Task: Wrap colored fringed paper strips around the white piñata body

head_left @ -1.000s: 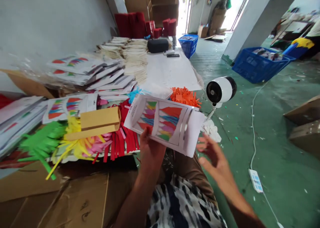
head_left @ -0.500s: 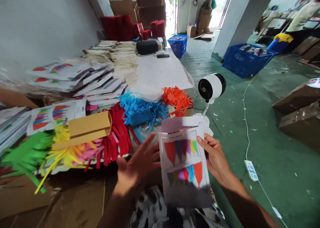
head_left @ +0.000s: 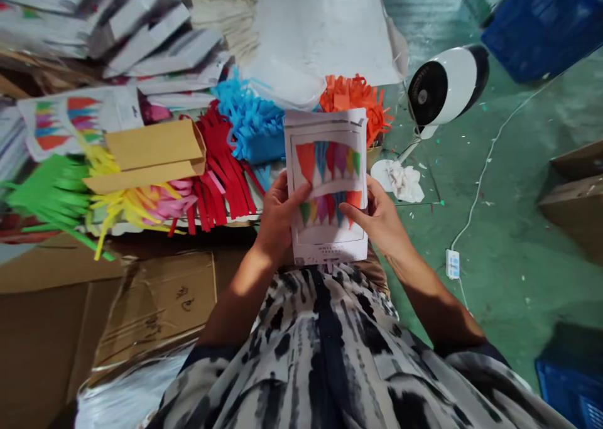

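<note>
So the printed packet is up in the air in front of the person's patterned shirt, roughly upright in view, just off the near edge of the white-covered counter. Two rows of coloured pennants are printed on the side facing the camera.

Both hands are on it. The left hand has one side edge and the right hand the other, thumbs pressed on the front and the rest of the fingers tucked behind, so the packet is clamped from both sides. Honestly can't tell how the hidden fingers sit back there, or whether the packet has anything inside.

My read on the step: it's a holding-and-squaring-up moment, packet kept level between two matching grips. Any move from here calls for even pressure, since it looks thin enough to buckle if one thumb pushes harder. One hand would have to keep its grip if the other lets go.

Past its top edge there's a blue fringe bunch and an orange fringe bunch, with red strips and a tan folded card off to the left. Over on the right is a black-and-white fan with crumpled white paper by its base.
</note>
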